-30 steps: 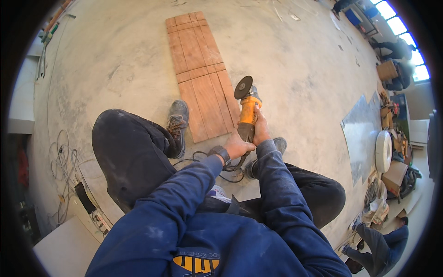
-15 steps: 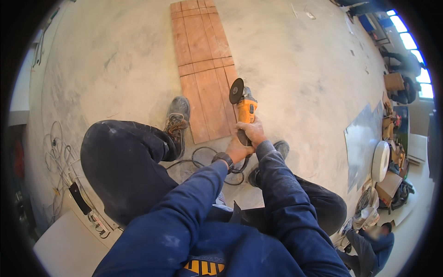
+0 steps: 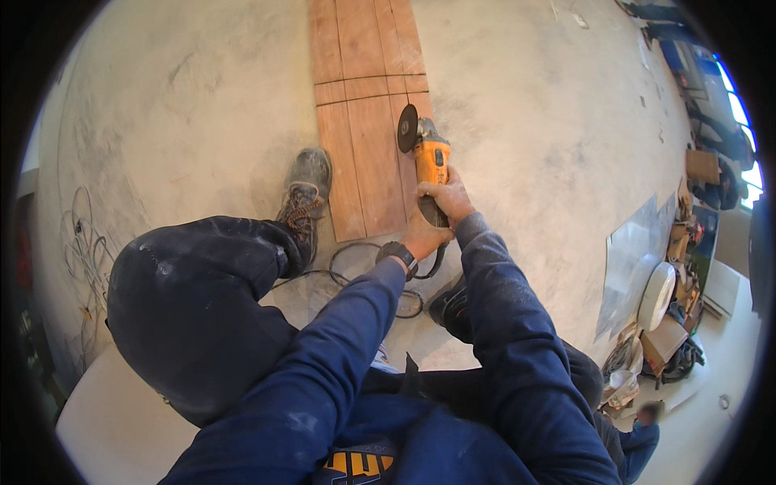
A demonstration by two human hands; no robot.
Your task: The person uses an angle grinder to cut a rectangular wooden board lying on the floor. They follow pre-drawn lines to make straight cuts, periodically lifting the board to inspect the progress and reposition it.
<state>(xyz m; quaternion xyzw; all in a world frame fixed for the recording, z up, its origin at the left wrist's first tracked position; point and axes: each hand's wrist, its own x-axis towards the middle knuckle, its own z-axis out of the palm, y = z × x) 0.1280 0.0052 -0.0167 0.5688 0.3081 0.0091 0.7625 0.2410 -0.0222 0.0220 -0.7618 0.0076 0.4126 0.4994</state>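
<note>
My left hand wraps round the dark rear end of a yellow angle grinder. Higher on the same tool, my right hand closes round its body. The grinder's black disc stands tilted on its edge, in front of a reddish wooden panel that lies on the floor, scored with long lines and cross cuts; whether it touches the panel I cannot tell. A black cord runs from the tool in loops on the floor. My left boot is beside the panel's left edge.
Tangled cables lie on the concrete floor at left. At right are a metal sheet, a white coil, cardboard and clutter. A person sits low at the lower right; other people are at the upper right.
The grinder and both my hands have moved up and slightly left, toward the panel. My view has shifted, so the panel's far end is cut off. The person at lower right has shifted.
</note>
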